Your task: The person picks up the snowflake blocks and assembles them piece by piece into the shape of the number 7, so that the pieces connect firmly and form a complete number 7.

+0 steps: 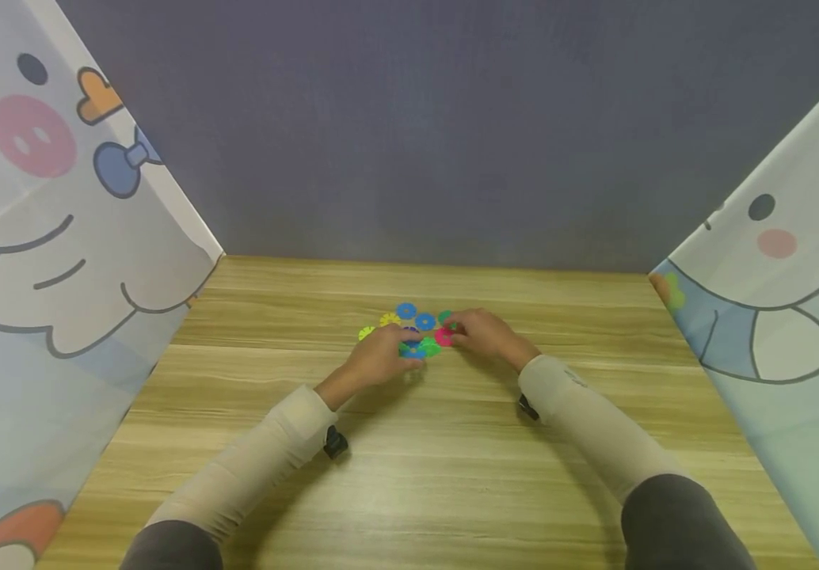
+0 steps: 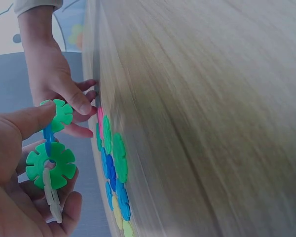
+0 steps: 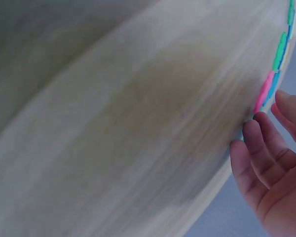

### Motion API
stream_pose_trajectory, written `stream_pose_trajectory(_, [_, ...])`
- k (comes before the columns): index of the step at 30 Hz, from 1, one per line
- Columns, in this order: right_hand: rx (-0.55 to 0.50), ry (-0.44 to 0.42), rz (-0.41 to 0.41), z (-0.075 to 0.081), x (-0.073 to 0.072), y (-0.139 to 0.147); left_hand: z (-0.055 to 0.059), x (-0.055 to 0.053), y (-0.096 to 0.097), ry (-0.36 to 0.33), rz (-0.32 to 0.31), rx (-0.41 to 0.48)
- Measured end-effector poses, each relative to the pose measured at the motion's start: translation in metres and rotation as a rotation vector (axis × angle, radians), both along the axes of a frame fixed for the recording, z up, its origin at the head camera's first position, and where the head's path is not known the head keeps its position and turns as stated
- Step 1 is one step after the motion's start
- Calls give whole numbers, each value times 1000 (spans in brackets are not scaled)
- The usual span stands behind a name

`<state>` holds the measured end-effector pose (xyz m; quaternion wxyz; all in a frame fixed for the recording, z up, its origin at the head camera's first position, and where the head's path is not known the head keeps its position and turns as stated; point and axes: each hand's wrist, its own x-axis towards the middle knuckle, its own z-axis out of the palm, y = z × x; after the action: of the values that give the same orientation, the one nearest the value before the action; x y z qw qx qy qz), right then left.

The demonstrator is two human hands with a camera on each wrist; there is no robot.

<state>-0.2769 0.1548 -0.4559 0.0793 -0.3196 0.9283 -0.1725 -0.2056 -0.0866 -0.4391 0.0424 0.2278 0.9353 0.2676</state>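
My left hand (image 1: 377, 355) pinches a small chain of slotted plastic discs (image 2: 64, 159) between thumb and fingers. Two green discs, a blue one seen edge-on and a white one are joined in it. Flat on the table ahead of that hand lie loose discs of the same kind, among them blue (image 1: 419, 321), yellow (image 1: 385, 321) and lime (image 1: 366, 334) ones. My right hand (image 1: 484, 332) is at the right end of this group, fingers loosely bent, fingertips right at the pink disc (image 3: 264, 93) and the table. A green disc beside the pink one is partly hidden by these fingers.
The wood-grain table (image 1: 438, 475) runs back to a grey panel (image 1: 424, 142). Panels with cartoon prints stand along the left (image 1: 96, 261) and right (image 1: 794, 332) sides. Each sleeve has a small dark device (image 1: 335, 443) at the wrist.
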Motion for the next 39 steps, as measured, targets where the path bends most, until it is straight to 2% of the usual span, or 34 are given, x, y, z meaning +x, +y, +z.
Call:
stream_pose_trajectory(8, [78,18,12,-7,-6,-6,2,2,1,-21,8,-1])
stream_pose_trajectory(14, [85,31,32,-6,-5,-6,2,1,2,-8,6,2])
stream_pose_trajectory(26, [-56,19,-74,-3,9,1,-1,2,2,15,13,-14])
stream_pose_trajectory(33, [-208,-123,-85,-2,20,7,3,4,2,-7,35,-10])
stream_pose_trajectory(39, [-379,-328,-129,1,29,9,2,3,2,-9,39,-27])
